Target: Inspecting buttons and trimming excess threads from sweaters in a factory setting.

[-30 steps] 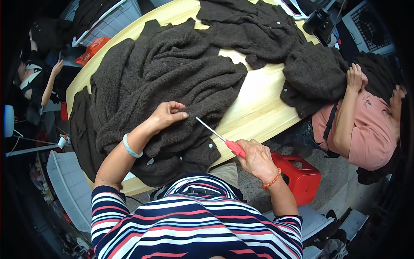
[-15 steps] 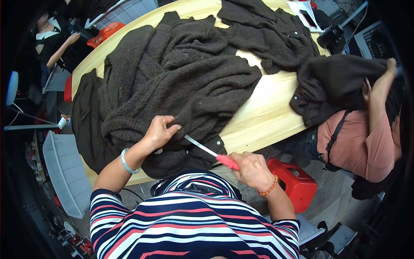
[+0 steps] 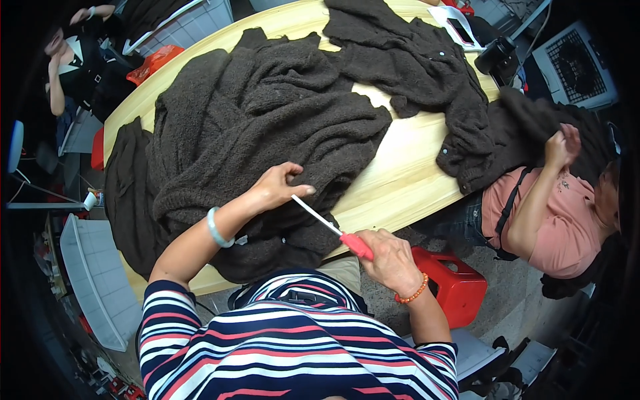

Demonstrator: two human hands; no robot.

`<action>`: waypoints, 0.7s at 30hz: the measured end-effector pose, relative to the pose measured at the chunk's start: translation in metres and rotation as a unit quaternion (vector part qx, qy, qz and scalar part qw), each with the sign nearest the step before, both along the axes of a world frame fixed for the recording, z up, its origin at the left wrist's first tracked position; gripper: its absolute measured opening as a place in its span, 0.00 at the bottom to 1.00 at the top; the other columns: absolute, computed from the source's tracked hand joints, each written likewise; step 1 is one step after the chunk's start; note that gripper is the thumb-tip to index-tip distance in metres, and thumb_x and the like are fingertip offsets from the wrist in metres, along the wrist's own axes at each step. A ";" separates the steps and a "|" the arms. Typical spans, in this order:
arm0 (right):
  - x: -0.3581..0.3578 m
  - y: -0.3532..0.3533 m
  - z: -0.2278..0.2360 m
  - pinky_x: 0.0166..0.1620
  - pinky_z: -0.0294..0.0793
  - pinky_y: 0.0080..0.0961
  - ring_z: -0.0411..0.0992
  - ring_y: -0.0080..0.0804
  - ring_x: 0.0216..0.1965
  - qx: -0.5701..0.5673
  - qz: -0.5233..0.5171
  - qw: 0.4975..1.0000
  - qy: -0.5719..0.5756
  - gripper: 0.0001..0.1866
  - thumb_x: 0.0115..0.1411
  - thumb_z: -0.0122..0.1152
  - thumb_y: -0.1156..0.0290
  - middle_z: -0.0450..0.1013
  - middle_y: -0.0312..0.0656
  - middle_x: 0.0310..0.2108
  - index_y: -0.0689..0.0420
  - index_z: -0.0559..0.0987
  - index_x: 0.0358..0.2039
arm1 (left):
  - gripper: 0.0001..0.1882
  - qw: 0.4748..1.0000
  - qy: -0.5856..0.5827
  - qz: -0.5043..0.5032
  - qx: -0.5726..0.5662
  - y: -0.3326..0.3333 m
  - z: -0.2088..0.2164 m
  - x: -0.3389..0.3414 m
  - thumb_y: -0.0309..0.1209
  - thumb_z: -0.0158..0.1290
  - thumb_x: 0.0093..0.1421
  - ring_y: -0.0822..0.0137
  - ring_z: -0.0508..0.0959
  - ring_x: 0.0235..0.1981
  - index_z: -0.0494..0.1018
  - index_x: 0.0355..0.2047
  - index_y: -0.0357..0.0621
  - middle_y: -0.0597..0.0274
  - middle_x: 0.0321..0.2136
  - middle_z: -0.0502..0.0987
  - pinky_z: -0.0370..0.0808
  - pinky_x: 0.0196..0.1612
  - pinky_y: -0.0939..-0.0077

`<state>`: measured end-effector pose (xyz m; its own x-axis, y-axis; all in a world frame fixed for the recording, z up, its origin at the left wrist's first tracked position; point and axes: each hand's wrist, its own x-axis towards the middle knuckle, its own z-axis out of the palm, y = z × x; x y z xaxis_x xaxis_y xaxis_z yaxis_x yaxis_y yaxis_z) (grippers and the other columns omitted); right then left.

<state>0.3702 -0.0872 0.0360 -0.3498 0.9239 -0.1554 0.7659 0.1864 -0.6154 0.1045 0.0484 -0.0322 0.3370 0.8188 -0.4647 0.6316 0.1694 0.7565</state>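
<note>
My right hand (image 3: pixel 388 260) grips the red handle of a tool with a slim straight metal blade (image 3: pixel 317 214); its exact kind is unclear. The blade points up and left, its tip just by the thumb of my left hand (image 3: pixel 277 185). That hand hovers at or just over a heap of dark brown knitted garments (image 3: pixel 267 127), thumb and fingers apart, nothing visible between them. Near my body, a dark garment part with small light buttons (image 3: pixel 283 240) lies at the table edge, a small pale tag (image 3: pixel 241 241) beside my left wrist.
More dark knitwear (image 3: pixel 417 57) covers the far right of the wooden table (image 3: pixel 407 167). A co-worker in a pink top (image 3: pixel 557 227) handles a dark garment at right. A red stool (image 3: pixel 460 287) stands below. Another person (image 3: pixel 80 73) is at far left, near a red bag (image 3: pixel 155 63).
My left hand has moved up and right off its place on the cloth, thumb and fingers spreading. The tool has shifted slightly. The co-worker's garment has come down onto the table edge.
</note>
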 end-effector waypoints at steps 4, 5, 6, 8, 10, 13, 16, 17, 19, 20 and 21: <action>0.017 0.002 -0.007 0.36 0.75 0.39 0.75 0.47 0.33 0.029 -0.054 0.998 -0.021 0.12 0.52 0.65 0.72 0.76 0.47 0.28 0.54 0.78 0.39 | 0.28 0.999 0.003 0.008 0.038 0.020 -0.042 0.024 0.35 0.69 0.49 0.72 0.76 0.35 0.75 0.47 0.32 0.56 0.36 0.79 0.74 0.39 0.76; 0.020 0.002 -0.010 0.35 0.75 0.40 0.75 0.49 0.32 0.036 -0.061 0.997 -0.020 0.12 0.53 0.64 0.70 0.75 0.50 0.27 0.55 0.77 0.39 | 0.25 0.999 -0.027 0.022 0.022 0.023 -0.053 0.020 0.33 0.68 0.48 0.71 0.77 0.33 0.76 0.44 0.31 0.56 0.33 0.80 0.74 0.38 0.74; 0.023 0.002 -0.012 0.35 0.75 0.40 0.75 0.49 0.32 0.034 -0.067 0.997 -0.021 0.12 0.53 0.64 0.70 0.75 0.50 0.27 0.55 0.77 0.39 | 0.22 0.998 -0.057 0.031 0.003 0.026 -0.052 0.023 0.31 0.68 0.48 0.70 0.78 0.31 0.78 0.40 0.31 0.55 0.30 0.81 0.74 0.36 0.73; 0.027 0.002 -0.015 0.31 0.75 0.42 0.76 0.50 0.27 0.004 -0.077 0.993 -0.085 0.09 0.56 0.63 0.67 0.75 0.51 0.23 0.55 0.77 0.36 | 0.12 0.995 -0.085 0.049 0.016 0.018 -0.049 0.025 0.27 0.65 0.50 0.76 0.75 0.26 0.79 0.32 0.31 0.62 0.22 0.79 0.73 0.31 0.76; 0.027 0.000 -0.016 0.30 0.75 0.43 0.75 0.51 0.25 -0.021 -0.043 0.996 -0.076 0.09 0.56 0.63 0.65 0.74 0.51 0.21 0.55 0.77 0.34 | 0.08 0.997 -0.055 0.049 -0.002 0.014 -0.043 0.019 0.24 0.65 0.51 0.79 0.73 0.24 0.79 0.31 0.34 0.67 0.23 0.78 0.72 0.28 0.80; 0.027 0.001 -0.012 0.28 0.74 0.43 0.75 0.52 0.22 -0.034 -0.005 0.998 -0.056 0.09 0.57 0.63 0.63 0.74 0.51 0.18 0.55 0.77 0.32 | 0.04 0.982 -0.129 0.127 -0.058 0.007 -0.032 0.017 0.22 0.64 0.53 0.80 0.73 0.22 0.79 0.27 0.36 0.69 0.22 0.78 0.71 0.27 0.82; 0.027 0.004 -0.010 0.28 0.75 0.43 0.75 0.52 0.22 -0.029 0.011 0.998 -0.049 0.10 0.57 0.63 0.63 0.73 0.51 0.17 0.56 0.77 0.31 | 0.04 0.961 -0.198 0.175 -0.079 0.003 -0.032 0.017 0.21 0.63 0.54 0.80 0.73 0.22 0.78 0.25 0.38 0.70 0.22 0.78 0.71 0.26 0.84; 0.027 0.005 -0.010 0.28 0.75 0.43 0.76 0.51 0.23 -0.035 0.022 0.998 -0.052 0.09 0.57 0.62 0.63 0.73 0.51 0.18 0.56 0.77 0.31 | 0.04 0.964 -0.190 0.167 -0.076 0.003 -0.032 0.016 0.22 0.63 0.54 0.80 0.73 0.22 0.79 0.25 0.37 0.69 0.22 0.78 0.71 0.26 0.84; 0.024 0.007 -0.006 0.29 0.75 0.43 0.76 0.51 0.24 -0.059 0.045 0.996 -0.055 0.09 0.57 0.62 0.64 0.74 0.52 0.18 0.56 0.77 0.32 | 0.04 0.967 -0.183 0.160 -0.072 0.001 -0.031 0.015 0.23 0.63 0.54 0.80 0.73 0.22 0.79 0.25 0.36 0.68 0.22 0.78 0.71 0.26 0.84; 0.024 0.008 -0.005 0.29 0.75 0.43 0.76 0.51 0.24 -0.059 0.047 0.996 -0.057 0.09 0.57 0.62 0.64 0.74 0.52 0.18 0.56 0.77 0.32 | 0.04 0.963 -0.196 0.166 -0.081 0.001 -0.029 0.015 0.23 0.63 0.54 0.80 0.73 0.22 0.79 0.25 0.37 0.69 0.21 0.78 0.70 0.26 0.83; 0.025 0.010 -0.004 0.29 0.75 0.43 0.76 0.52 0.24 -0.040 0.000 0.997 -0.060 0.09 0.57 0.62 0.64 0.73 0.52 0.18 0.56 0.77 0.33 | 0.05 0.958 -0.209 0.173 -0.090 -0.001 -0.028 0.014 0.24 0.64 0.54 0.80 0.72 0.21 0.79 0.24 0.37 0.69 0.21 0.78 0.70 0.25 0.83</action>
